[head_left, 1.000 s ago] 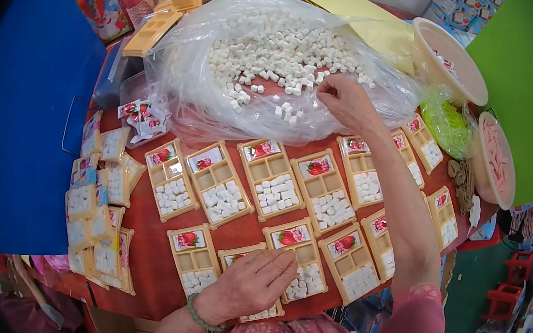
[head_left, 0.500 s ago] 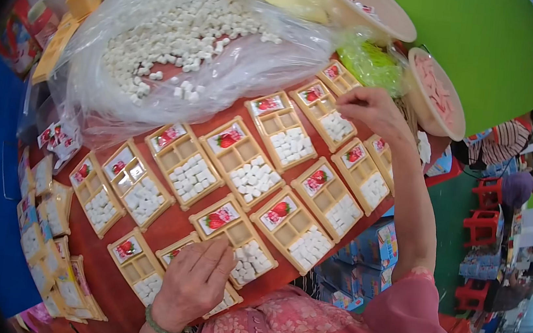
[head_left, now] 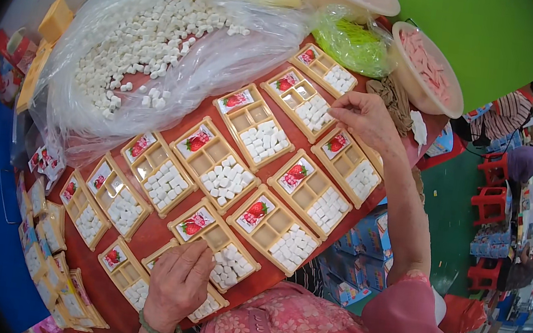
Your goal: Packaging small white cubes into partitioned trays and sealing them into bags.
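Note:
Cream compartment trays (head_left: 254, 232) stand in rows on the red table, each with a strawberry-printed packet (head_left: 255, 211) and small white marshmallow-like pieces (head_left: 293, 246). My right hand (head_left: 370, 124) hovers at the right edge of a far tray (head_left: 294, 102), thumb and fingers pinched together; whatever is between the fingertips does not show. Over a near tray (head_left: 197, 310) is my left hand (head_left: 180, 278), a green bracelet (head_left: 159, 330) on its wrist. Its fingers are bent and held together, covering part of that tray, and their tips are hidden.
A clear plastic bag (head_left: 200, 86) of loose white pieces spreads across the back left. Filled trays are stacked at the left edge (head_left: 45, 260). At the back right are a bowl of pink pieces (head_left: 393, 62), a second bowl (head_left: 380, 2) and a green bundle in plastic (head_left: 359, 49).
The view has shifted, so the trays and bag appear further left. My right hand has moved rightward relative to the far tray, to its edge. My left hand stays over the near tray.

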Tool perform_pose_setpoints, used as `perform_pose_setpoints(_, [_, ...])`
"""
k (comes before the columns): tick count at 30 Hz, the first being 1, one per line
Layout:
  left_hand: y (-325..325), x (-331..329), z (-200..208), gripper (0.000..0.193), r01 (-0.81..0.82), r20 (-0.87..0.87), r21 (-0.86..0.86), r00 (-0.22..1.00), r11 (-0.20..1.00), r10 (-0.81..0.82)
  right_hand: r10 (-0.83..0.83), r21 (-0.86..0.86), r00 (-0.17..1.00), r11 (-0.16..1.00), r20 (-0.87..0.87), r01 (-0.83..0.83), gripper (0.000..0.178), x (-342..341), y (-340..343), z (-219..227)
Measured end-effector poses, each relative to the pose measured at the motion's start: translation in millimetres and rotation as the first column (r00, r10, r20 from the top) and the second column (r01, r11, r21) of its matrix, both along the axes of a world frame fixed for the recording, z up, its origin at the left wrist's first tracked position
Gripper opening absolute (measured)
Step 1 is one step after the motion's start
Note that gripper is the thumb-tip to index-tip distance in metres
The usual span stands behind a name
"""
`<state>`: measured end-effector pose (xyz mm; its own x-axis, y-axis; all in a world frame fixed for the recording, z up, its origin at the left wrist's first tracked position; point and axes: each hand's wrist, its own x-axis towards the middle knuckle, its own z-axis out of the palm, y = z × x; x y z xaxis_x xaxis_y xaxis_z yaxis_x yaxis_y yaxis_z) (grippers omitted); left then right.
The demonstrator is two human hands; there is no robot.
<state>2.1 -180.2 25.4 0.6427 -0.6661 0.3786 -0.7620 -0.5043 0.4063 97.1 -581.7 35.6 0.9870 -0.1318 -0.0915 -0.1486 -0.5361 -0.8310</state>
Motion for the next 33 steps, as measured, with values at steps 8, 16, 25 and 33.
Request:
perform_pose_setpoints(8, [3.4, 0.6, -2.7, 0.026, -0.02, -0.016, 0.026, 1.0, 0.999, 0.021, -0.063, -0.047, 0.997, 0.997, 0.039, 0.065, 0.01, -2.2, 9.1, -5.2])
perform_pose_setpoints(16, [3.9, 1.1, -3.0, 0.029, -0.01, -0.031, 0.042, 0.999, 0.999, 0.011, -0.009, -0.204, 0.998, 0.979, 0.062, 0.022, 0.01, -4.1, 17.6, -3.2])
perform_pose_setpoints(25, [4.2, 2.0, -0.4, 0.028, -0.005, -0.04, 0.051, 0.999, 0.999, 0.007, 0.052, -0.372, 0.99, 0.928, 0.131, 0.0, 0.012, -6.4, 19.3, -10.1])
perform_pose_setpoints(33, [4.0, 2.6, -1.0, 0.028, -0.002, -0.038, 0.057, 0.999, 0.998, 0.005, 0.124, -0.455, 0.984, 0.889, 0.127, -0.054, 0.012, -6.3, 19.3, -8.5])
